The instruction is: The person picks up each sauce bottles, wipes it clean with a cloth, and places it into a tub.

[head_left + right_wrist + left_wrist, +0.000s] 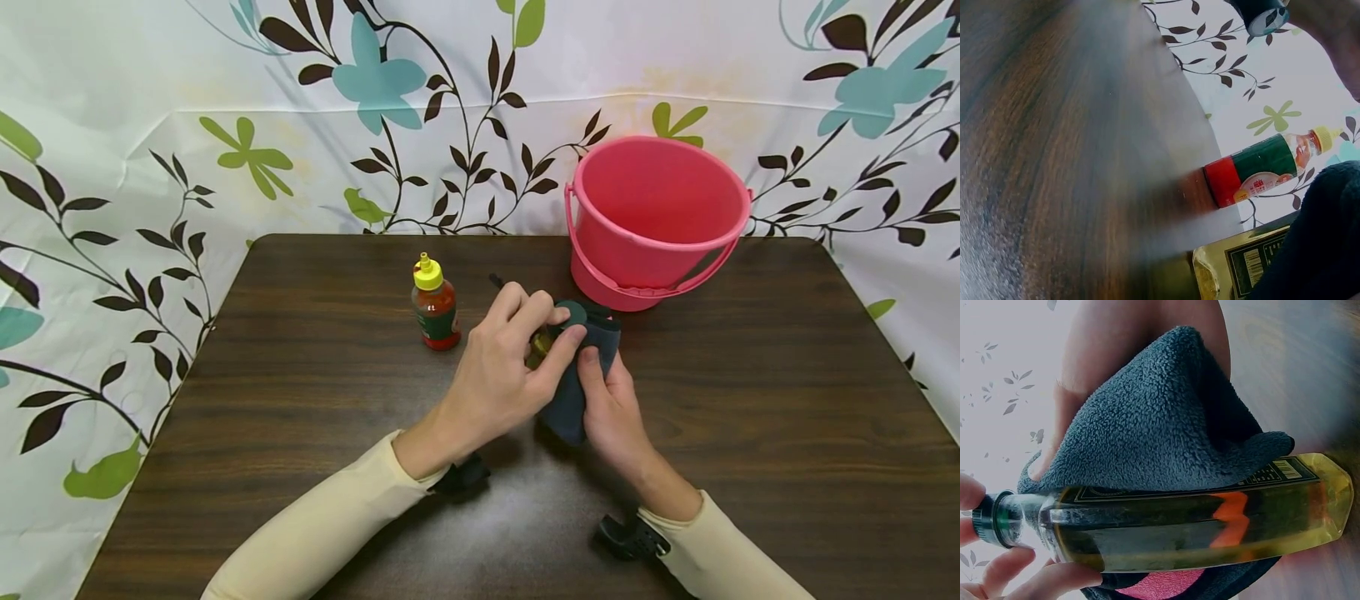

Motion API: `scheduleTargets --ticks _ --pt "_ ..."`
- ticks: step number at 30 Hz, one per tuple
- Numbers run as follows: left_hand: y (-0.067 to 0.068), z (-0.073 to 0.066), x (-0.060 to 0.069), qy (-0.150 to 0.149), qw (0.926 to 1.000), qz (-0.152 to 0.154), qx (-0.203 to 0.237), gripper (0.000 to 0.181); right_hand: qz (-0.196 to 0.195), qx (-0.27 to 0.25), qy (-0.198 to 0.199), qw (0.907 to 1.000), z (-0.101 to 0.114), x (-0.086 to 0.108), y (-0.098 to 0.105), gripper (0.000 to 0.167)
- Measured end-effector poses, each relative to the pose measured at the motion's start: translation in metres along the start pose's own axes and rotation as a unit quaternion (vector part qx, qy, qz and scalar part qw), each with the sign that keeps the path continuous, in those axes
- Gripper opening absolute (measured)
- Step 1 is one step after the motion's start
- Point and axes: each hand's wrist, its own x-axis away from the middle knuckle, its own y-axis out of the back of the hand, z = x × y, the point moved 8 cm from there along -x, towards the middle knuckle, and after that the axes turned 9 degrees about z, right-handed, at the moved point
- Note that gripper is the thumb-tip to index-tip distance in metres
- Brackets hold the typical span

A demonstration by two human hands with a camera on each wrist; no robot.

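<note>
A bottle of yellow oil [1172, 531] with a dark green cap [573, 313] stands upright between the hands, half covered by a dark blue-grey towel [566, 408]. At its top, my left hand [498, 367] pinches the cap, with other fingers along the neck. On the bottle's right side my right hand [613, 408] grips the towel and presses it against the bottle; part of this hand is hidden behind the cloth. In the right wrist view only the bottle's lower end [1207, 275] shows beside the towel [1316, 244].
A sauce bottle [437, 312] with a yellow nozzle cap stands left of the hands. Behind them to the right is a pink bucket [592, 242], its handle hanging down in front. All rest on a dark wooden table [315, 333] before a patterned curtain [187, 67].
</note>
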Motion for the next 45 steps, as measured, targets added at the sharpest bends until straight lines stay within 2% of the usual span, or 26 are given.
scheduleTargets --ticks 5,13,18,25,33,41,45 --pt "0.000 0.000 0.000 0.001 1.0000 0.001 -0.002 0.014 -0.002 -0.009 -0.029 0.9995 -0.005 0.001 0.001 0.039" --pt "0.001 0.002 0.000 0.002 1.0000 0.004 -0.005 0.014 0.012 -0.051 -0.092 0.9944 -0.031 0.006 0.000 0.040" --pt "0.001 0.002 0.000 0.001 1.0000 0.002 -0.004 0.014 0.023 -0.052 -0.107 0.9926 -0.040 0.006 0.002 0.044" --pt "0.000 0.002 0.000 -0.003 1.0000 -0.001 -0.001 0.015 0.030 -0.014 -0.132 0.9906 -0.052 0.004 0.008 0.045" --pt "-0.001 0.001 0.000 -0.005 1.0000 0.000 -0.001 0.014 0.039 0.058 -0.127 0.9895 -0.055 -0.002 0.016 0.042" --pt "-0.001 0.001 -0.001 -0.006 1.0000 0.001 -0.004 0.015 0.037 0.161 -0.131 0.9776 -0.051 -0.008 0.023 0.039" --pt "-0.001 0.001 -0.001 -0.009 1.0000 -0.001 -0.005 0.014 0.037 0.152 -0.138 0.9779 -0.051 -0.007 0.023 0.040"
